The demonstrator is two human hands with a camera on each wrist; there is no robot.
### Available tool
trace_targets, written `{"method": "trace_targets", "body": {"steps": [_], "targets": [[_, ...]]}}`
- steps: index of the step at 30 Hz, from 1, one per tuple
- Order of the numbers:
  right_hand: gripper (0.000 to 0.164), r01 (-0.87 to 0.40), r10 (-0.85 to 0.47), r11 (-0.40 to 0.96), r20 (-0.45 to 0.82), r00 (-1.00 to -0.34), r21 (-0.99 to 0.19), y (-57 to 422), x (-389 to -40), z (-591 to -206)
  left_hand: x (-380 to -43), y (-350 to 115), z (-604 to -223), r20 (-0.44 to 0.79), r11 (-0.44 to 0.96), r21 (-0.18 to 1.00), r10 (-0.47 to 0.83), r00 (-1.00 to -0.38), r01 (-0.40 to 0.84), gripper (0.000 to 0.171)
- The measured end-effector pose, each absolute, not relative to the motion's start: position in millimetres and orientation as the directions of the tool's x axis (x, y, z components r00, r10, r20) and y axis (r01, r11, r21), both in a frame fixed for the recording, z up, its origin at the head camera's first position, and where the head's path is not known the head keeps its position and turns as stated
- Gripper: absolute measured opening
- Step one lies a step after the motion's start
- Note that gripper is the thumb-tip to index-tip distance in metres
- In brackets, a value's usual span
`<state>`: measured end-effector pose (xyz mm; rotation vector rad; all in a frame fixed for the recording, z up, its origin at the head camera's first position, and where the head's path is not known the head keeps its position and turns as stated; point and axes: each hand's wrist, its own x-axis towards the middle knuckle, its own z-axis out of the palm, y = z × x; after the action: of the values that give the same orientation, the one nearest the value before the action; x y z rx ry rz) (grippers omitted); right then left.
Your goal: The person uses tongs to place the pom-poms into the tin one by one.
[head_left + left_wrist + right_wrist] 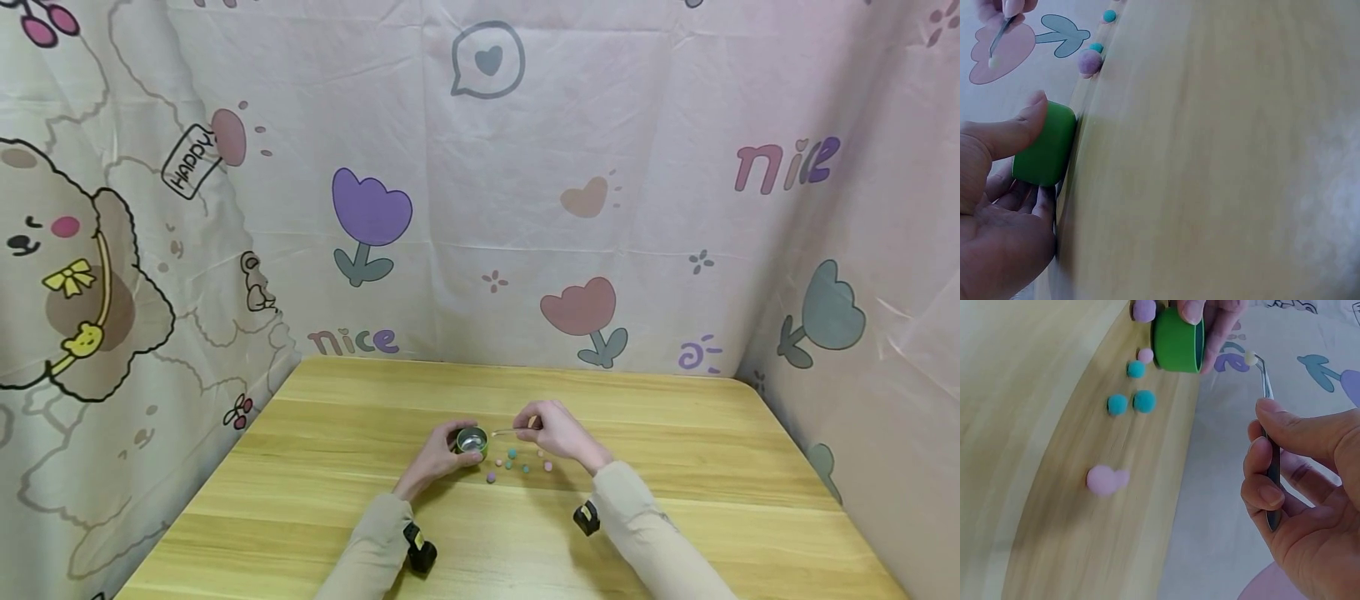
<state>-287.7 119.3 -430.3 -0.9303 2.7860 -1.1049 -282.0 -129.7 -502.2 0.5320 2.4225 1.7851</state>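
Observation:
My left hand [442,454] grips a small green tin [1047,147], open at the top, which stands on the table with its shiny inside showing in the head view. In my right hand [1310,469] is a pair of bent-tip metal tweezers [1274,462], pinched between thumb and fingers. A small pale-yellow pom-pom [1250,358] sits at the tweezer tips, held above the table just right of the tin. Several loose pom-poms lie on the table between the hands, among them a purple one [491,477], a teal one [1144,400] and a pink one [1102,480].
The wooden table [315,517] runs back to a printed cloth [480,167] hung behind it and along both sides. A black wrist camera [422,557] is strapped at the left sleeve, and another camera [587,518] at the right.

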Motion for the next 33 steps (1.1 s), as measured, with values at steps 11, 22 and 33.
{"method": "trace_targets", "body": {"steps": [11,22,33], "targets": [[0.009,-0.531,-0.545,0.581,0.189,-0.817,-0.617,101.6,-299.0,-436.1,-282.8,-132.2,-503.0,0.126,0.248,0.944,0.342,-0.931,0.219,0.062],[0.006,-0.527,-0.545,0.580,0.185,-0.818,-0.622,90.0,-305.5,-439.7,-282.6,-130.4,-503.8,0.129,0.250,0.944,0.323,-0.938,0.216,0.061],[0.006,-0.481,-0.523,0.605,0.139,-0.841,-0.634,87.3,-308.0,-443.3,-281.6,-130.6,-502.6,0.121,0.252,0.945,0.321,-0.939,0.208,0.061]]}}
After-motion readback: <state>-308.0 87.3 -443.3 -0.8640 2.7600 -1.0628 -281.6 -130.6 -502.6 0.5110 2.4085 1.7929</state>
